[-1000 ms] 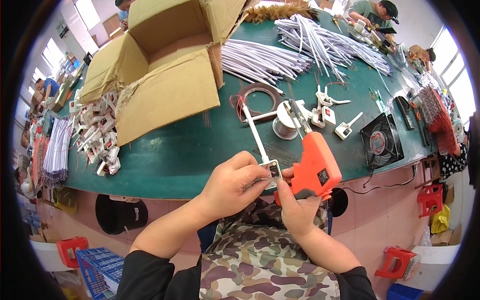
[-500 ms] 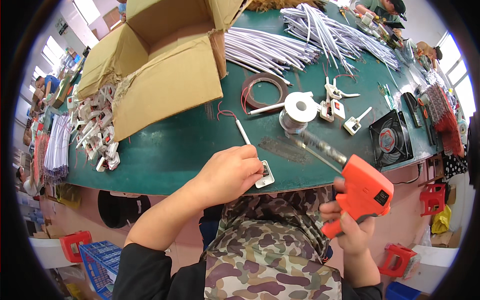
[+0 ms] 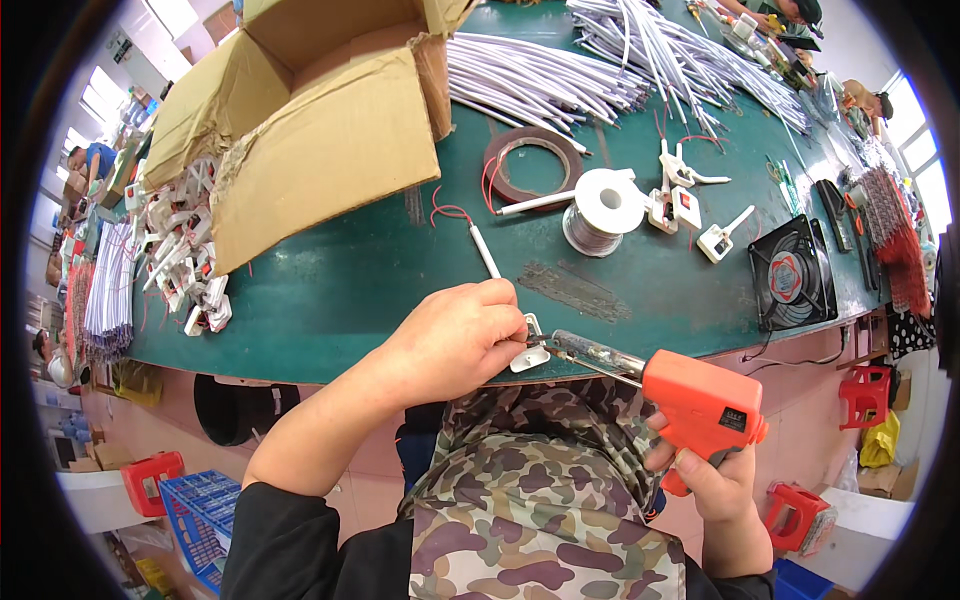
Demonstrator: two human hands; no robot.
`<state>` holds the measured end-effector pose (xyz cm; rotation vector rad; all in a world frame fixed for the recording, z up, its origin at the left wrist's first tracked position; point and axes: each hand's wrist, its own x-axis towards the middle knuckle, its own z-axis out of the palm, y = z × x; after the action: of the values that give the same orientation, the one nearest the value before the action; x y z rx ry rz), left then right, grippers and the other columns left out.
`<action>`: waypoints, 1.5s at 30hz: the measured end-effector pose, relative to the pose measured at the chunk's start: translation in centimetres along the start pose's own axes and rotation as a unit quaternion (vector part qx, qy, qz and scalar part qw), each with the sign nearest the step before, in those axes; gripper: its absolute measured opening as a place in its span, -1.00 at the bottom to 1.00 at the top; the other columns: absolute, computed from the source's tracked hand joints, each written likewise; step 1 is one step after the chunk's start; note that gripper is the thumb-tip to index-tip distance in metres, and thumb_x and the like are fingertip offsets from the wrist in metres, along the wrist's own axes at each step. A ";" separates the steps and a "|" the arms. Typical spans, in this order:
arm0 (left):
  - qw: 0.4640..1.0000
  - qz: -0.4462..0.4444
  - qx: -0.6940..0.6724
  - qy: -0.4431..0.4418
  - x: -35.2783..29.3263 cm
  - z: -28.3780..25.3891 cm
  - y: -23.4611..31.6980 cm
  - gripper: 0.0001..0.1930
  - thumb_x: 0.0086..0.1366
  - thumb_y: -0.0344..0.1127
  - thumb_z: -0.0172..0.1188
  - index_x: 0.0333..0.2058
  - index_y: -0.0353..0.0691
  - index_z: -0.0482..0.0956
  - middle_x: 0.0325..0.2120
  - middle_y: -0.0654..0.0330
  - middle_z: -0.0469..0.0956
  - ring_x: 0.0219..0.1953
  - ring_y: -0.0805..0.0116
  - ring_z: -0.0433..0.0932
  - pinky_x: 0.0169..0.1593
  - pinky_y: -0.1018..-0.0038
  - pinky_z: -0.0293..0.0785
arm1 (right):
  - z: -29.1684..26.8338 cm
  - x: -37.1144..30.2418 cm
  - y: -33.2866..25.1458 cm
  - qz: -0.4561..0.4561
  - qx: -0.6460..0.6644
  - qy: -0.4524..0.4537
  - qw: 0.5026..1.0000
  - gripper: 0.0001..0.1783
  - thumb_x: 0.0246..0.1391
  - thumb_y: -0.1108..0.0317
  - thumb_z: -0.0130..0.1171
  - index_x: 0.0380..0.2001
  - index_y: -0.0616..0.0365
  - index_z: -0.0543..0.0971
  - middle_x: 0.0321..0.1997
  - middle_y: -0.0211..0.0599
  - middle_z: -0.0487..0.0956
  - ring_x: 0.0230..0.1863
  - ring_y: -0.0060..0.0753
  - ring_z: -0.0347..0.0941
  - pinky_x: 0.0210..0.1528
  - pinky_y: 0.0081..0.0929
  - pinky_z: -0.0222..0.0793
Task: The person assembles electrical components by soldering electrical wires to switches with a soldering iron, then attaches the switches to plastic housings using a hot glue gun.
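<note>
My right hand (image 3: 705, 478) is wrapped round the grip of an orange soldering gun (image 3: 700, 400). The gun points left, and its metal tip meets the inside of a small white switch housing (image 3: 531, 360) at the table's front edge. My left hand (image 3: 462, 335) is closed at that housing, its fingertips pinching by the contacts; exactly what lies between them is hidden. A white sleeved cable (image 3: 484, 250) runs away from beneath the left hand and ends in a loose red wire (image 3: 450, 212). Beyond stands a spool of solder wire (image 3: 604, 213).
Behind the spool lies a roll of brown tape (image 3: 533, 170). Finished-looking white switches (image 3: 680, 205) and a black fan (image 3: 792, 277) are at the right. An open cardboard box (image 3: 330, 170), a switch pile (image 3: 185, 245) and white cable bundles (image 3: 545, 80) occupy the left and back.
The soldering gun has come down and left, so its tip is now at the switch housing. My left hand has stayed nearly in place. The view has shifted slightly.
</note>
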<state>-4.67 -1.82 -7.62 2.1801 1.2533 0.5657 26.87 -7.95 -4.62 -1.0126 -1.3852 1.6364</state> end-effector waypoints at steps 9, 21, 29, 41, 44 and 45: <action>1.000 0.002 -0.010 -0.004 0.0 -0.2 -0.1 -0.90 0.14 -0.36 0.21 -0.41 -0.25 0.58 -0.39 0.13 0.46 -0.27 0.07 0.52 -0.21 0.22 0.48 | 0.6 0.3 -1.2 0.023 0.003 0.003 1.000 -0.48 0.09 0.51 0.10 0.13 0.40 0.33 -0.03 0.02 0.56 -0.38 -0.54 0.55 -0.29 -0.50 0.55; 1.000 0.013 -0.010 0.003 0.0 -0.1 -0.1 -0.92 0.12 -0.39 0.23 -0.41 -0.26 0.58 -0.39 0.13 0.48 -0.30 0.08 0.53 -0.24 0.26 0.48 | 0.4 0.4 -1.6 0.035 -0.004 -0.011 0.999 -0.44 0.06 0.54 0.09 0.16 0.43 0.29 -0.01 0.04 0.55 -0.37 -0.55 0.54 -0.25 -0.50 0.55; 0.999 0.017 -0.026 -0.007 -0.1 -0.3 -0.5 -0.91 0.16 -0.37 0.22 -0.40 -0.25 0.57 -0.40 0.13 0.45 -0.28 0.07 0.51 -0.22 0.23 0.46 | 0.4 0.4 -1.9 0.049 0.015 0.002 0.999 -0.41 0.02 0.59 0.07 0.18 0.42 0.28 0.01 0.09 0.53 -0.37 -0.54 0.54 -0.24 -0.49 0.56; 0.996 0.087 -0.016 -0.021 -0.6 -1.1 -1.2 -0.88 0.06 -0.49 0.30 -0.41 -0.23 0.55 -0.34 0.17 0.49 -0.26 0.10 0.52 -0.21 0.30 0.48 | 0.3 0.0 -0.6 0.004 0.016 0.063 0.998 -0.36 0.00 0.37 0.14 0.16 0.44 0.29 -0.04 0.10 0.57 -0.46 -0.38 0.58 -0.21 -0.43 0.50; 0.995 0.093 -0.001 -0.032 -0.6 -1.1 -1.2 -0.84 0.06 -0.50 0.30 -0.36 -0.23 0.54 -0.32 0.14 0.48 -0.26 0.12 0.52 -0.21 0.34 0.49 | 0.1 0.1 0.4 -0.026 0.017 0.070 0.997 -0.34 0.03 0.31 0.17 0.16 0.44 0.27 -0.06 0.15 0.56 -0.55 -0.38 0.55 -0.39 -0.51 0.48; 0.997 0.070 -0.034 -0.026 -0.8 -1.0 -1.0 -0.82 0.08 -0.47 0.29 -0.31 -0.25 0.51 -0.31 0.11 0.47 -0.25 0.11 0.52 -0.19 0.31 0.48 | 0.2 0.1 0.7 -0.047 0.014 0.073 0.996 -0.32 0.07 0.26 0.19 0.16 0.45 0.25 -0.06 0.19 0.54 -0.62 -0.39 0.53 -0.57 -0.58 0.47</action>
<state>-6.34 -1.84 -7.60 2.2229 1.0444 0.5957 26.61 -8.02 -5.30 -1.0148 -1.2885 1.4790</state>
